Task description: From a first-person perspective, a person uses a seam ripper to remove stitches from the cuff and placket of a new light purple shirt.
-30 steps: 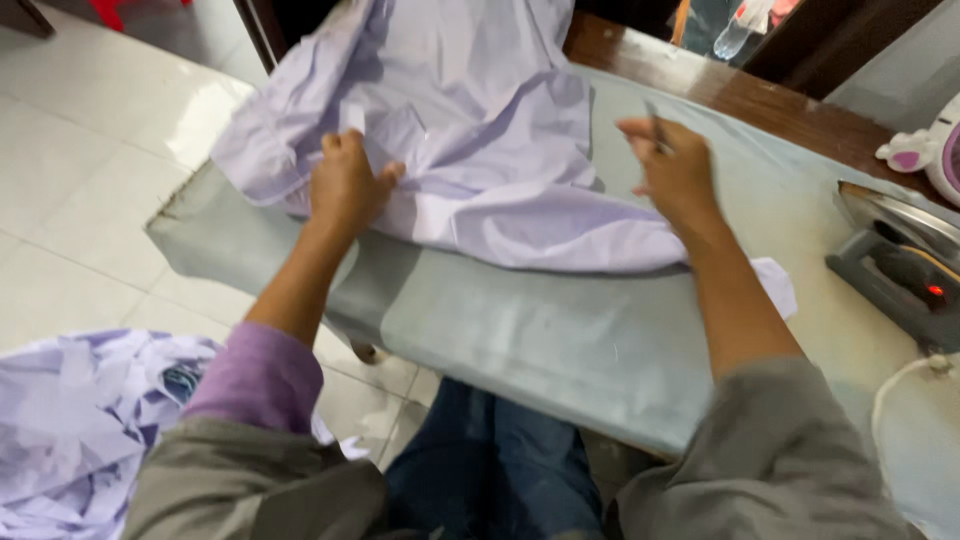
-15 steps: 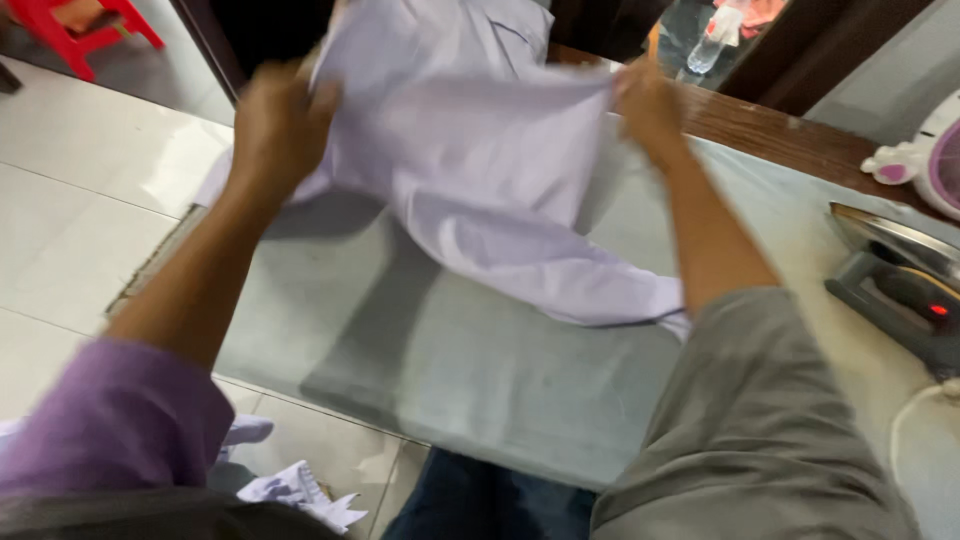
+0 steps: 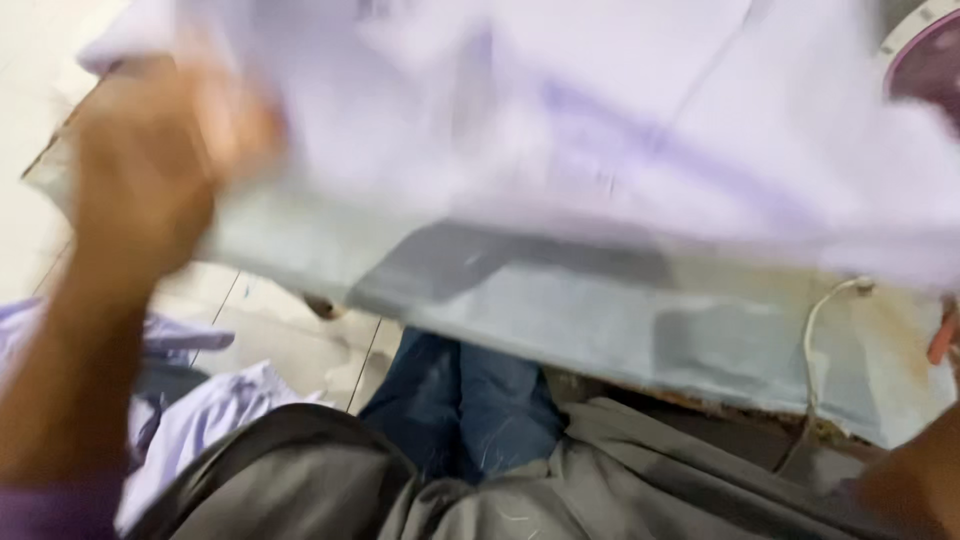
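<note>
A pale lavender shirt (image 3: 560,120) is held up in the air and fills the top of the blurred head view, casting a shadow on the grey-green ironing board (image 3: 600,320) beneath it. My left hand (image 3: 150,170) is raised at the left and closed on the shirt's left edge. Only my right forearm (image 3: 915,485) shows, at the bottom right corner. The right hand itself lies beyond the frame's right edge.
A white cord (image 3: 815,330) hangs over the board's near right edge. A round purple and white object (image 3: 930,60) sits at the top right. A heap of lavender clothes (image 3: 200,420) lies on the tiled floor at the left. My jeans-clad legs (image 3: 470,400) are under the board.
The shirt has gone from lying on the board to being lifted and spread high above it. My left hand rose with it, and the view dropped lower and closer.
</note>
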